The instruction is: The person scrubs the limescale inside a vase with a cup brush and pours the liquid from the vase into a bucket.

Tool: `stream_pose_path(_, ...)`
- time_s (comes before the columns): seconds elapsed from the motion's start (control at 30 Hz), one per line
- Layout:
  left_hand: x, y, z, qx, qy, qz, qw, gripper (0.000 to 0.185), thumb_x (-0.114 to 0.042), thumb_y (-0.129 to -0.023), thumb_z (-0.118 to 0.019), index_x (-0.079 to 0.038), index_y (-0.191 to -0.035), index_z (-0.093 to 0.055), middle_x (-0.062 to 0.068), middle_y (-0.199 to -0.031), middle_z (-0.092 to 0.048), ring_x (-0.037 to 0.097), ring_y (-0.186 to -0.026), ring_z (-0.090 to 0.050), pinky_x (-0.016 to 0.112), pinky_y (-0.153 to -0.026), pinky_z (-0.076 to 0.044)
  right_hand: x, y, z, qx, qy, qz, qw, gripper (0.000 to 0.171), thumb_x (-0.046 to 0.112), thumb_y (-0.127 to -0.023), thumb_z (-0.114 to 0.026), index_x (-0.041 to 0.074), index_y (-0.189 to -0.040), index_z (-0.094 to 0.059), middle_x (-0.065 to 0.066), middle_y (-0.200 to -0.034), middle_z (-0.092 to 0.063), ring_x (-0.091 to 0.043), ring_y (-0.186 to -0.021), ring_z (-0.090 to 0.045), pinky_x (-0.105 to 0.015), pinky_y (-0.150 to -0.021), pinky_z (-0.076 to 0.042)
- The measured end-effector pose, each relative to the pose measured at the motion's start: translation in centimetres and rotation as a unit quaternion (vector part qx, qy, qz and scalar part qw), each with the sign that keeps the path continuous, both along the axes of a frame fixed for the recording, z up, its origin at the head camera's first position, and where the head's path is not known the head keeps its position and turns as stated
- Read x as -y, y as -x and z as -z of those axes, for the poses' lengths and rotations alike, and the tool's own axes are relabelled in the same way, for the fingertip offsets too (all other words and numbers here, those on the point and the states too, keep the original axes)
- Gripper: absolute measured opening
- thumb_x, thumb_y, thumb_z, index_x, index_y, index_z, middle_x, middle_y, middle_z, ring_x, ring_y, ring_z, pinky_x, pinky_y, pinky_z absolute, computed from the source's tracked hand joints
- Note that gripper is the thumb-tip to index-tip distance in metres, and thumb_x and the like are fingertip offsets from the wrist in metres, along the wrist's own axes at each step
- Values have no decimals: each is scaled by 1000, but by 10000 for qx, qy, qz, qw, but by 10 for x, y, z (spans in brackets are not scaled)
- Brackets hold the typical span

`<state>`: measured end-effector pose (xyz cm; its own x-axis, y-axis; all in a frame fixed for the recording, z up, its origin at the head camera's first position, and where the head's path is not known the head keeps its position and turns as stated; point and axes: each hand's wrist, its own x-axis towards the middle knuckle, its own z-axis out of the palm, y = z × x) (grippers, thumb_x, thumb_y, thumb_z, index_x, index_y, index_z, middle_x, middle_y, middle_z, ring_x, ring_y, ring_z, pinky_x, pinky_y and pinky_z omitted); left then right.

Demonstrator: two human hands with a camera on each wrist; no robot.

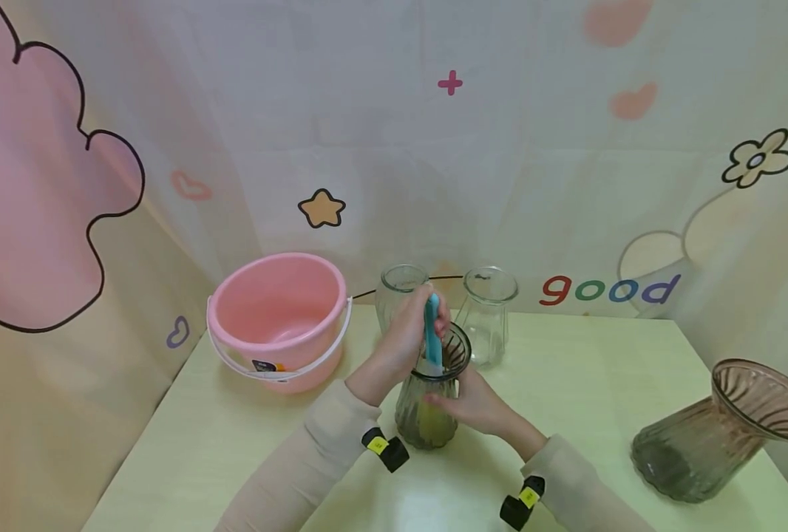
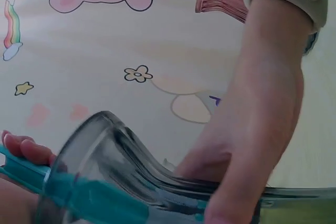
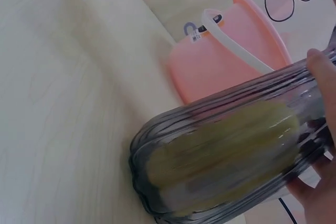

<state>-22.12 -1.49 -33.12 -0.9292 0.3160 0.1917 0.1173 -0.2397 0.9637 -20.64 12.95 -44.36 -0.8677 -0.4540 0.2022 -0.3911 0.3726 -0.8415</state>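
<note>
Near the middle of the table, a ribbed grey glass vase [image 1: 407, 414] stands between the two hands. My left hand [image 1: 402, 340] grips the teal handle [image 1: 432, 336] of a sponge brush, which reaches down through the vase's mouth. Inside the glass, the yellow-green sponge head [image 3: 226, 148] shows in the right wrist view, near the vase's bottom. The right hand [image 1: 479, 403] holds the vase just below its flared rim, thumb across the near side. From the left wrist, the vase's neck [image 2: 100, 145] and the right hand [image 2: 257, 114] appear close up.
A pink bucket [image 1: 281, 299] with a white handle stands to the left. Two clear glass vases, one at the left [image 1: 386, 295] and one at the right [image 1: 487, 325], stand behind the hands. A brownish glass vase [image 1: 690, 447] is at the right. A printed curtain [image 1: 394, 148] hangs behind.
</note>
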Motion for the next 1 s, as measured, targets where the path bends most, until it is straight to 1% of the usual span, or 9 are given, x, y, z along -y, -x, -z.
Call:
stream_pose_path(0.1,1,-2,-8,-68,-183,-33,9998,43,-29,-98,-28,-8,-65,-43,-1,-57,-39,15,-54,-38,25,-54,-34,4,-1,2,-83,44,211,9997,63,19,-81,-70,11,-134,-35,-8,-130,-48,-25,-122,-44,-48,-99,-35)
stream_pose_path(0.17,2,-4,-16,-141,-218,-75,9996,44,-30,-99,-28,-7,-65,-44,-1,-57,-38,15,-54,-37,26,-55,-34,6,-2,3,-168,42,337,9993,63,18,-80,-71,11,-133,-37,-7,-129,-49,-24,-121,-45,-47,-99,-36)
stream_pose_path(0.33,7,-9,-46,-416,-292,-126,9986,44,-32,-98,-29,-7,-66,-45,0,-58,-39,17,-57,-38,27,-58,-35,9,-3,4,-262,117,521,9982,68,17,-77,-73,13,-134,-35,-6,-129,-49,-24,-121,-45,-48,-99,-36)
stream_pose_path(0.43,10,-10,-66,-541,-386,-69,9978,42,-31,-99,-29,-7,-67,-44,0,-59,-38,17,-57,-37,27,-59,-34,11,-7,-1,-177,141,583,9980,70,14,-77,-73,9,-134,-34,-10,-129,-49,-27,-121,-45,-50,-99,-36)
stream_pose_path(0.57,10,-11,-84,-590,-415,-18,9974,42,-30,-99,-28,-8,-67,-43,0,-58,-36,15,-57,-36,26,-58,-33,13,-8,-3,-83,99,694,9975,72,15,-76,-75,7,-134,-33,-12,-129,-48,-28,-122,-45,-49,-100,-35)
stream_pose_path(0.67,11,-12,-88,-620,-452,-49,9970,42,-29,-99,-28,-8,-67,-44,0,-58,-37,15,-57,-36,26,-58,-33,14,-6,2,-118,113,758,9970,73,20,-75,-76,10,-134,-34,-9,-129,-49,-26,-122,-45,-49,-100,-36)
stream_pose_path(0.8,9,-14,-85,-693,-546,-162,9960,41,-29,-99,-29,-8,-68,-44,0,-58,-38,17,-57,-37,27,-59,-35,15,-7,4,-196,152,837,9962,73,21,-74,-77,11,-132,-34,-7,-125,-51,-25,-118,-48,-48,-98,-38)
stream_pose_path(0.93,4,-14,-76,-756,-361,-310,9960,40,-30,-98,-30,-8,-68,-45,0,-58,-39,17,-57,-38,27,-57,-34,16,-8,5,-238,173,937,9952,70,20,-74,-77,12,-130,-37,-6,-121,-53,-23,-113,-51,-46,-95,-40)
stream_pose_path(1.0,-1,-12,-63,-584,-133,-323,9977,40,-31,-98,-30,-9,-68,-46,0,-59,-40,17,-57,-39,27,-57,-34,16,-9,6,-239,180,993,9946,68,20,-74,-77,13,-128,-38,-4,-120,-53,-21,-111,-52,-44,-93,-42)
